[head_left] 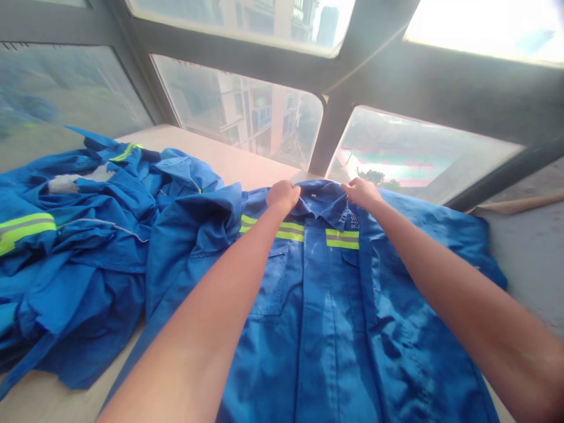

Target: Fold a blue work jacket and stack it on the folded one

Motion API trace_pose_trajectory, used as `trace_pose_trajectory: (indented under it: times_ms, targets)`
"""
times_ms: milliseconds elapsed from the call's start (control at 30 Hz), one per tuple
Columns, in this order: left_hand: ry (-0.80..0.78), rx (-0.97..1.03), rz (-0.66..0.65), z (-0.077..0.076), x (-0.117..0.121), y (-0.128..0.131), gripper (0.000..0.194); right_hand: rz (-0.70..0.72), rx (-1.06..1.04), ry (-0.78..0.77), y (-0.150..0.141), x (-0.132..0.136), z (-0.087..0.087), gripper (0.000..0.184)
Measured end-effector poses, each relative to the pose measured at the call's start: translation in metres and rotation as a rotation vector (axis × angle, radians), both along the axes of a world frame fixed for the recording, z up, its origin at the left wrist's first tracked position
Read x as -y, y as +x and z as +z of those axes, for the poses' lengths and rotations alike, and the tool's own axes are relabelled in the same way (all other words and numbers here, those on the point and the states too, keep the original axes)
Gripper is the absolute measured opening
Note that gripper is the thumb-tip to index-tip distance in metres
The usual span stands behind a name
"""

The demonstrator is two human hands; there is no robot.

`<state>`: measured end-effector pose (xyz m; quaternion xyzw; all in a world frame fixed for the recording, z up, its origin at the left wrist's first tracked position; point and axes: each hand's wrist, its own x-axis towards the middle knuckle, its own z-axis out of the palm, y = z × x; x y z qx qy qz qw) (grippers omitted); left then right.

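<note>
A blue work jacket lies spread out with its front up and its collar at the far end, by the windows. Yellow-green and grey reflective bands cross its chest, and a pocket shows on each side. My left hand pinches the jacket at the left side of the collar. On the collar's right side, my right hand has its fingers closed on the cloth. Both arms reach forward over the jacket and cover parts of it.
To the left lies a crumpled heap of blue clothing with reflective bands, close against the jacket's sleeve. Slanted windows in grey frames rise behind the pale surface. A whitish wall stands at the right.
</note>
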<state>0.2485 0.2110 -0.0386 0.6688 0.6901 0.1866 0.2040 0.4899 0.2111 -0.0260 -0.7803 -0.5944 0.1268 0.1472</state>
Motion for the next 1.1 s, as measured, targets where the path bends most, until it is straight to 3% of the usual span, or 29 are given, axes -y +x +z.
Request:
trace_pose_trajectory:
  times_ms: [133, 267, 367, 500, 633, 733, 833, 967, 1100]
  targets:
    - [0.027, -0.039, 0.068, 0.003, -0.002, -0.004, 0.036, 0.083, 0.178, -0.241, 0.006, 0.002, -0.004, 0.015]
    - [-0.003, -0.099, 0.117, -0.003, -0.004, -0.014, 0.036, 0.115, 0.262, -0.282, 0.021, 0.0, -0.007, 0.011]
    - [-0.001, -0.141, 0.101, -0.008, -0.001, -0.012, 0.032, 0.174, 0.121, -0.171, 0.023, -0.003, -0.006, 0.019]
    - [0.213, -0.244, -0.038, -0.005, 0.001, 0.0, 0.039, 0.145, -0.283, 0.05, 0.01, -0.016, -0.011, 0.024]
    - [0.238, -0.334, -0.198, 0.002, -0.007, 0.003, 0.029, 0.216, -0.246, 0.02, -0.002, -0.028, -0.02, 0.013]
    - [0.188, -0.337, -0.167, 0.004, -0.016, -0.004, 0.03, 0.293, -0.226, 0.035, 0.005, -0.025, -0.022, 0.022]
    - [0.186, -0.315, -0.106, 0.0, -0.021, -0.012, 0.031, 0.245, -0.141, 0.107, 0.021, -0.014, -0.017, 0.029]
    - [0.108, -0.144, -0.065, -0.01, -0.021, -0.016, 0.031, 0.219, 0.077, -0.007, 0.033, -0.007, -0.016, 0.013]
    - [-0.074, 0.103, -0.138, -0.015, -0.015, -0.014, 0.038, 0.085, -0.012, 0.036, 0.022, -0.007, -0.022, 0.006]
